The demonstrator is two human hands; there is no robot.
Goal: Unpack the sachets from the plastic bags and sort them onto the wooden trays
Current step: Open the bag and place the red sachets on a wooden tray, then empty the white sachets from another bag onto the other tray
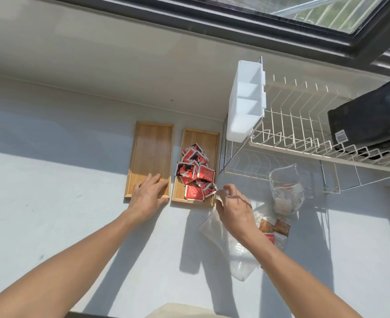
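Two wooden trays lie side by side on the white counter. The left tray (151, 145) holds nothing. My left hand (148, 195) rests flat on its near end, fingers spread. The right tray (202, 136) carries a heap of red sachets (195, 173). My right hand (233, 208) hovers at that tray's near right corner, fingers pinched on the edge of a clear, slack plastic bag (233, 251) that trails under my wrist. Brown and red sachets (274, 228) lie in plastic to the right of my hand. Another clear bag (286, 191) with pale sachets stands farther right.
A white wire dish rack (292, 138) stands at the right with a white plastic cutlery holder (245, 104) on its side and a black flat object (371, 118) lying in it. A window frame (235, 26) runs along the back wall.
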